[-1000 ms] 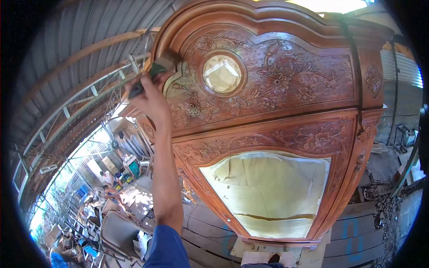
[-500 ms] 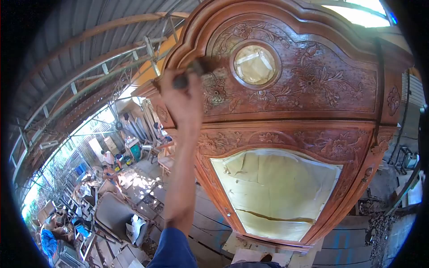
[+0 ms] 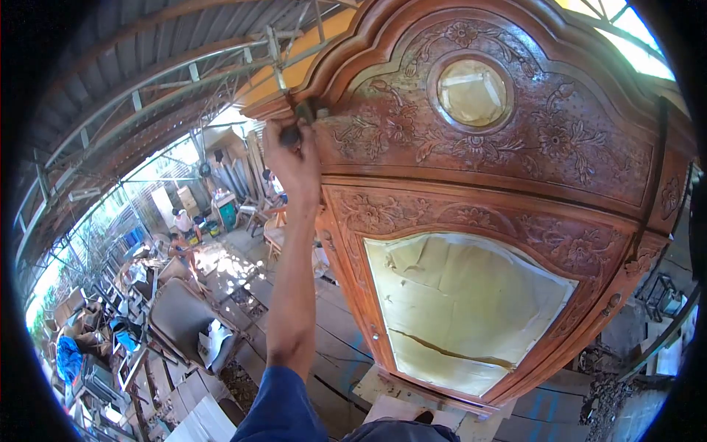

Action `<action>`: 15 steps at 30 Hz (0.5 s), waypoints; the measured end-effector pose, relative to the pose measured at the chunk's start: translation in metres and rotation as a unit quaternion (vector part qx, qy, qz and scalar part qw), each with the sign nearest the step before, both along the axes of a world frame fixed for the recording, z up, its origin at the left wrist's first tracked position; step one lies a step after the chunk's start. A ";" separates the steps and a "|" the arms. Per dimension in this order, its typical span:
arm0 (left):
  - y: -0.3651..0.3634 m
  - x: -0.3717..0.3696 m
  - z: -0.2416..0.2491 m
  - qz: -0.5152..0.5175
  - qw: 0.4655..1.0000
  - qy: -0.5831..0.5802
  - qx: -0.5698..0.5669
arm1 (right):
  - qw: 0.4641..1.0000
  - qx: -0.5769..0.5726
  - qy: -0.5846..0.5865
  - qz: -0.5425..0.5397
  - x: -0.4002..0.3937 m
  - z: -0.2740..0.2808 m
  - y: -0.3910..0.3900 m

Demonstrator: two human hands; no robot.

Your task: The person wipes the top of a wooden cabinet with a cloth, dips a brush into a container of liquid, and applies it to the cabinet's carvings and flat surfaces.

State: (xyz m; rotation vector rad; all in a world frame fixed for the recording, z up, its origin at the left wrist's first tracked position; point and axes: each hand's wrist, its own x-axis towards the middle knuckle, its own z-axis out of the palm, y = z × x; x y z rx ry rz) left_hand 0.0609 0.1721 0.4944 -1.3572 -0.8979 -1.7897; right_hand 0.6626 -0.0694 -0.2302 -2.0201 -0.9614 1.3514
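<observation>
My left hand (image 3: 293, 158) is raised, its fingers closed around a dark-handled brush (image 3: 303, 112). The brush head, blurred, is against or very near the left end of the carved top panel on a reddish-brown wooden cabinet (image 3: 479, 193). Carved flowers and leaves surround a round opening (image 3: 473, 93) covered with paper and tape. Lower down, the door's large panel (image 3: 464, 309) is covered with yellowish paper. Parts of the carved surface look glossy. My right hand is out of view.
Left of the cabinet lie stacked chairs and an upholstered seat (image 3: 184, 324). People (image 3: 183, 225) sit farther back near a green bin (image 3: 227, 212). Metal roof trusses (image 3: 147, 96) run overhead. Boards (image 3: 335, 368) cover the floor, and rubble and frames lie at right.
My left hand has carried the brush from the carved area left of the round opening to the panel's left end. The view has turned, so the cabinet sits farther right.
</observation>
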 end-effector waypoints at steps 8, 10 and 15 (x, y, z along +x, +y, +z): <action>-0.004 0.141 0.014 -0.177 0.977 0.118 0.007 | 0.980 0.030 0.189 -0.051 -0.016 0.038 0.050; 0.002 0.129 0.027 -0.169 0.969 0.169 0.066 | 0.986 0.026 0.142 -0.083 -0.013 0.005 0.057; 0.005 0.123 -0.045 -0.132 0.951 0.275 -0.047 | 0.996 -0.001 0.043 -0.082 -0.001 -0.090 0.030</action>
